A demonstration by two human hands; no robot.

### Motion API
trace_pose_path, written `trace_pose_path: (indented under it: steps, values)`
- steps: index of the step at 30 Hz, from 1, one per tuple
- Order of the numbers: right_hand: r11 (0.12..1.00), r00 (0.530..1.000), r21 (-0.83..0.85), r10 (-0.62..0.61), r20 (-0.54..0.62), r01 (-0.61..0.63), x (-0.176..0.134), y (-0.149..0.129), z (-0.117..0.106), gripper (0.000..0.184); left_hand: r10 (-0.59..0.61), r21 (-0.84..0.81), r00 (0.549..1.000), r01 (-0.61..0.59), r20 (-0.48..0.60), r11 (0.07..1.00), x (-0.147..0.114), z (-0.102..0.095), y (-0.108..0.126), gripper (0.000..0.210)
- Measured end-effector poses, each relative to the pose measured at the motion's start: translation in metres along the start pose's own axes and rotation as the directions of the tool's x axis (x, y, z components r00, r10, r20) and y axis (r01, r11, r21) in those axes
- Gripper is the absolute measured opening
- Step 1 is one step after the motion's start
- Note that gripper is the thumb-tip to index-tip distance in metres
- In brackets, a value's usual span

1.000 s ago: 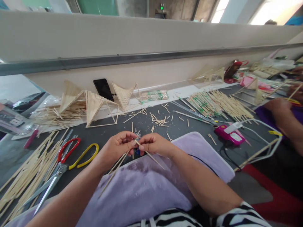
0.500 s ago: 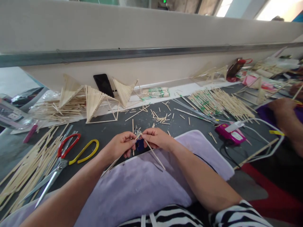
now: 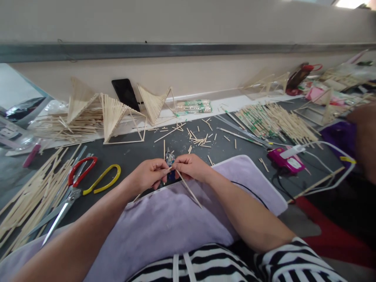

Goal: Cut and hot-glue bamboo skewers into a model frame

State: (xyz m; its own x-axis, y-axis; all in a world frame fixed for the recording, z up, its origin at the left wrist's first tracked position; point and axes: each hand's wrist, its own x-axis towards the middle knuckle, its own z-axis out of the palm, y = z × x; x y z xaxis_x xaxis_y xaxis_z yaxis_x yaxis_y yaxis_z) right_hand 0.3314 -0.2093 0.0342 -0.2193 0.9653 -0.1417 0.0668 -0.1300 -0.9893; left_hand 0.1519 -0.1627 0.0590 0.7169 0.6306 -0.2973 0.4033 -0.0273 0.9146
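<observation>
My left hand (image 3: 152, 173) and my right hand (image 3: 190, 167) meet at the table's near edge, fingertips pinched together. Between them are thin wooden sticks joined or touching at a corner. One wooden stick (image 3: 190, 191) slants down to the right from my right fingers over the lilac cloth (image 3: 173, 231). Another stick's end (image 3: 137, 198) shows below my left hand, its upper part hidden by the fingers. Just behind my fingertips lies a small glue-smeared, blue-based object (image 3: 170, 157), partly covered by the hands; its kind is unclear.
Scissors (image 3: 75, 192) with red and yellow handles lie left, over long sticks (image 3: 32, 196). Stick frames (image 3: 113, 117) and a phone (image 3: 125, 94) stand behind. Short stick pieces (image 3: 199, 140) are scattered centrally. Right are stick bundles (image 3: 261, 121), a magenta power adapter (image 3: 286, 160) with cables, and a co-worker's arm (image 3: 366, 137).
The view has tipped slightly downward. My hands stay together at the stick corner, with my left fingers now closer to my right ones. The co-worker's arm at the right has shifted.
</observation>
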Motion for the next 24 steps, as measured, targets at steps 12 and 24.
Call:
trace_pose_path:
  steps: [12,24]
  values:
    - [0.999,0.998,0.021,0.042,0.053,-0.043,-0.003,-0.003,-0.004,0.019,0.083,0.083,0.985,-0.071,-0.154,0.994,0.0,0.009,-0.005,0.017]
    - [0.962,0.993,0.256,0.077,0.084,-0.097,-0.001,0.003,0.003,0.024,0.212,0.296,0.922,-0.114,-0.325,0.948,-0.002,0.016,0.002,0.016]
